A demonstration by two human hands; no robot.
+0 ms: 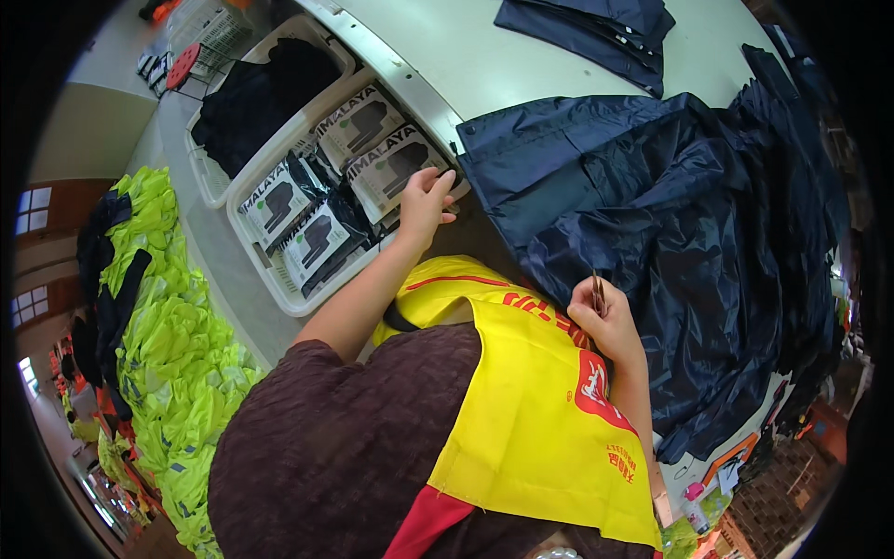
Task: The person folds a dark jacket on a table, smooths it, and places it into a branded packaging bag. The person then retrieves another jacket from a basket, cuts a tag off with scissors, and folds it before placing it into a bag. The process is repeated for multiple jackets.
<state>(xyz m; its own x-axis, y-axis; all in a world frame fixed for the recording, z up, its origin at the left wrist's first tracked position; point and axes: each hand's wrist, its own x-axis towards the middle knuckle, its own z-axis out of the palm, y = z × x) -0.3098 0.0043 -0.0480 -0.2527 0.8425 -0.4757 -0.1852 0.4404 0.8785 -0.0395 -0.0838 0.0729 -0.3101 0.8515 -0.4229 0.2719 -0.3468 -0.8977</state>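
My left hand (425,207) is over the right rim of a white plastic crate (303,303), next to the table edge. Its thumb and fingertips come together around a small dark bit that I cannot make out. My right hand (607,324) is closed around slim metal thread snips (597,291), points up, in front of the navy garment. That shiny navy garment (643,224) spreads in folds over the table and hangs down its near side. Inside the crate lie several flat packages (380,168) with a dark garment pictured on them.
A second white crate (207,177) with dark cloth (265,98) stands beyond the first. Folded navy garments (596,33) lie on the pale table (424,47). At left is a heap of bright yellow-green garments (172,345). I wear a yellow apron (521,419).
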